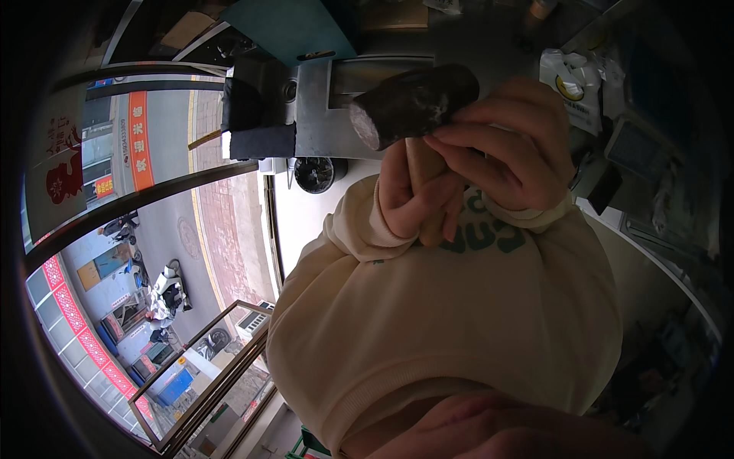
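Observation:
A hammer with a thick, dark, scuffed head [417,103] and a wooden handle [423,164] is held up in front of my chest. One end face of the head, on the left, looks pale and worn. My left hand [413,200] wraps round the handle below the head. The fingers of my right hand [516,141] are bent, with their tips pressed against the right underside of the head, near where the handle joins it. Part of the handle is hidden behind my left fingers.
Beyond the hammer lies a grey metal worktop [312,96] with a teal box [287,30] on it. A white plastic bag [569,84] sits at the far right. Left of me, a black bin [315,174] stands by a framed window [153,195] facing a street.

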Demonstrator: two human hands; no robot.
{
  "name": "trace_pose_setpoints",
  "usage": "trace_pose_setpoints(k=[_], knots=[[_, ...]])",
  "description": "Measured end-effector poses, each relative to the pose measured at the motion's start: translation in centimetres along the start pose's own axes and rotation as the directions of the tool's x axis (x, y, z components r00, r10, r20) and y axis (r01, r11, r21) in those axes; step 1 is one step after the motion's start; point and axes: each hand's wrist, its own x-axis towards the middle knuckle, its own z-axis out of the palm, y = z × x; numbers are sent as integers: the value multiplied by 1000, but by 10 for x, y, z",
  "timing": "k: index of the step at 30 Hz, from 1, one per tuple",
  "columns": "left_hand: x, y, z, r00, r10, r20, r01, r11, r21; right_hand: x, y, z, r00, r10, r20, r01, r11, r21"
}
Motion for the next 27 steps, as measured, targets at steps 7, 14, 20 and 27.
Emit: trace_pose_setpoints(k=[7, 14, 20, 27], knots=[[-5, 2, -2, 999, -27, -19, 28, 999, 40, 0, -4, 5, 999, -17, -29, 17, 1000, -21], [-12, 2, -2, 998, 3, -66, 1, 998, 60, 1, -9, 9, 1000, -9, -1, 9, 1000, 11], [-15, 4, -1, 995, 32, -90, -28, 999, 46, 2, -13, 14, 1000, -3, 7, 3, 1000, 28], [-20, 7, -3, 995, 53, -88, -48, 997, 61, 1, -17, 19, 1000, -10, 25, 8, 998, 61]])
